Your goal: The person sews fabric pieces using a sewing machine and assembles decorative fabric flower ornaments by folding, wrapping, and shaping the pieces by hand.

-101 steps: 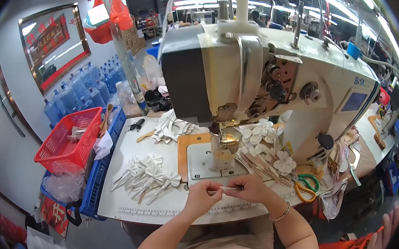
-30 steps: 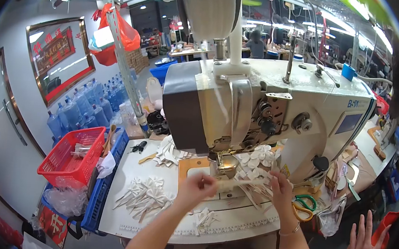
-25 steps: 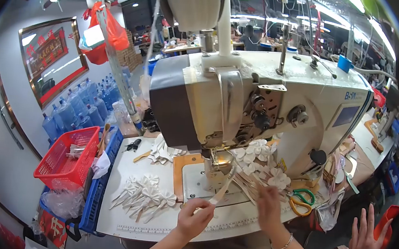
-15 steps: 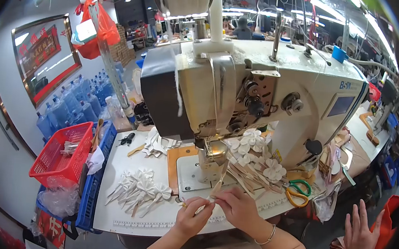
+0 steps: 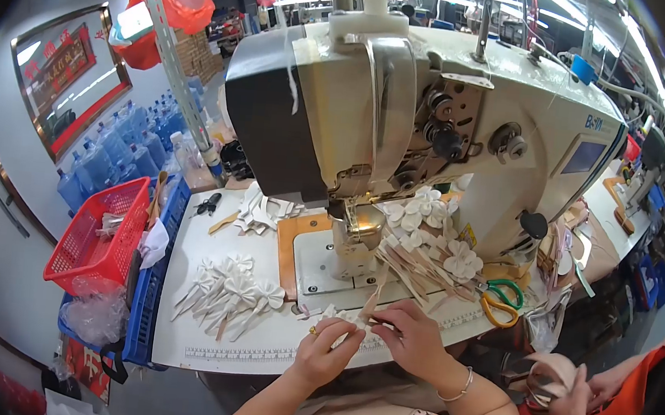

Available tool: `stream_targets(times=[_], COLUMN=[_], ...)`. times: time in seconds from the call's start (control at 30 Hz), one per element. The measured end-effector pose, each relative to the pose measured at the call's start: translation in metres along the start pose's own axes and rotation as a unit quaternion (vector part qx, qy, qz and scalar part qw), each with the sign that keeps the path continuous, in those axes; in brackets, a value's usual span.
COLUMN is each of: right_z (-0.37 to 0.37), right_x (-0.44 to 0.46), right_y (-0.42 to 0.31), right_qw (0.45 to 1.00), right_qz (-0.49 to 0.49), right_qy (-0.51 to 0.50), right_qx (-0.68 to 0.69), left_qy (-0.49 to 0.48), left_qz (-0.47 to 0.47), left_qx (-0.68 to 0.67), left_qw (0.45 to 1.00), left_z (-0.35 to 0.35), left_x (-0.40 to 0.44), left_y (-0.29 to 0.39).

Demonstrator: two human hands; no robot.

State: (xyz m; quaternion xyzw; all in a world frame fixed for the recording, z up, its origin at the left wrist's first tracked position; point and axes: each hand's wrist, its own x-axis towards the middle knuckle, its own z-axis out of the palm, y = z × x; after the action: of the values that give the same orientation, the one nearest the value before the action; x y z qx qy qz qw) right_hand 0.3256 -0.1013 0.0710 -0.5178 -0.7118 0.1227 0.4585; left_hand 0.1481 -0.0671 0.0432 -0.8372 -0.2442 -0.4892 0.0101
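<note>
My right hand [image 5: 413,343] pinches a narrow beige strip [image 5: 373,299] that points up toward the sewing machine's post. Close beside it, my left hand [image 5: 328,352] has thumb and forefinger pressed together at a white piece [image 5: 336,314], perhaps a flower; its grip is partly hidden by the fingers. Both hands are over the front edge of the white table [image 5: 178,344], just before the sewing machine [image 5: 348,114]. White fabric flowers with strip tails [image 5: 234,298] lie piled to the left. More white flowers [image 5: 464,260] and beige strips [image 5: 414,271] lie right of the post.
Green-and-orange-handled scissors [image 5: 503,301] lie right of my hands. A ruler strip [image 5: 256,353] runs along the table's front edge. Left stand a red basket [image 5: 95,254] and blue crate [image 5: 152,302]. At right, another person's hands [image 5: 577,399] hold a beige band [image 5: 551,377].
The view has shifted, bringing the machine closer. My hands stay together, with the beige strip now more upright. The other person's raised open hand has lowered and now holds a beige band.
</note>
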Motion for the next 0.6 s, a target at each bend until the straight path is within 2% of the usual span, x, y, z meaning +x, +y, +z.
stream_targets(times=[0.1,0.23,0.27,0.33,0.37,0.4,0.47,0.5,0.57,0.6], right_z=[0.007,-0.005,-0.011,-0.009,-0.003,0.000,0.002,0.003,0.002,-0.007], right_x=[-0.005,0.002,0.000,-0.008,-0.012,-0.015,-0.016,-0.016,-0.013,-0.006], right_y=[0.013,0.003,-0.002,0.014,0.016,0.016,0.013,0.016,0.029,0.040], right_qw=[1.000,0.997,0.996,0.987,0.978,0.979,0.932,0.931,0.966,0.982], right_qz=[-0.009,0.008,0.066,0.031,0.087,0.090,0.206,0.207,0.089,0.105], right_qy=[0.010,0.079,-0.018,-0.144,-0.133,-0.132,-0.180,-0.181,-0.150,-0.104], right_qx=[0.005,0.025,0.056,0.065,0.133,0.130,0.239,0.239,0.191,0.118], left_qy=[-0.007,0.037,0.021,0.080,0.095,0.094,0.092,0.030,0.047,0.064], left_qz=[0.006,-0.140,-0.196,-0.250,-0.271,-0.271,-0.236,-0.271,-0.303,-0.333], left_qx=[0.002,-0.133,-0.205,-0.333,-0.388,-0.391,-0.370,-0.386,-0.400,-0.414], left_qw=[1.000,0.981,0.959,0.905,0.876,0.875,0.894,0.881,0.864,0.845], left_z=[0.000,-0.006,-0.011,-0.003,0.000,0.004,0.014,0.011,0.011,0.011], left_x=[0.000,0.002,0.000,-0.007,-0.006,-0.006,-0.009,-0.015,-0.019,-0.020], left_y=[0.003,0.012,0.014,0.010,0.011,0.012,0.010,0.008,0.007,0.006])
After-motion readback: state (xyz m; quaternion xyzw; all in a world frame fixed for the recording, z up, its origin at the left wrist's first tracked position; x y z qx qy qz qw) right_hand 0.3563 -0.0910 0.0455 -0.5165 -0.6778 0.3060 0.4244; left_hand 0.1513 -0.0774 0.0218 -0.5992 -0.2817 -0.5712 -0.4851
